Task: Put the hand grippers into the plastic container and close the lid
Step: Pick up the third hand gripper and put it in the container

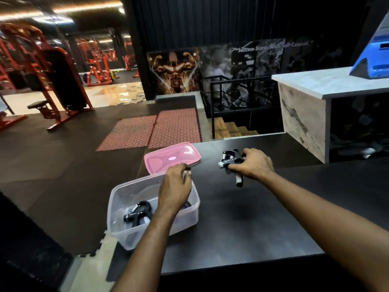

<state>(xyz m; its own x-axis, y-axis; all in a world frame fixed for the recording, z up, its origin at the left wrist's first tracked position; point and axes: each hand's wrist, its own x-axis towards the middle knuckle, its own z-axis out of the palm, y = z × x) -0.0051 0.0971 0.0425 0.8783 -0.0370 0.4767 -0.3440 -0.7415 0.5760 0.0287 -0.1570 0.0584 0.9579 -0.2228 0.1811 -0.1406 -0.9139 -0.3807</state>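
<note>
A clear plastic container (120, 209) stands at the left edge of the black table (242, 224), and a black hand gripper (137, 211) lies inside it. My left hand (175, 188) hovers over the container's far right corner, fingers curled and apparently holding nothing. The pink lid (170, 158) lies flat on the table just behind the container. To the right, my right hand (251, 164) is closed around a second black hand gripper (229, 157) with grey handle tips, at the table's surface. One handle pokes out below my fingers.
A grey stone-look counter (328, 85) with a blue object (372, 57) rises at the right, behind the table. Red mats, a railed stairwell and red gym machines lie beyond the table's far and left edges.
</note>
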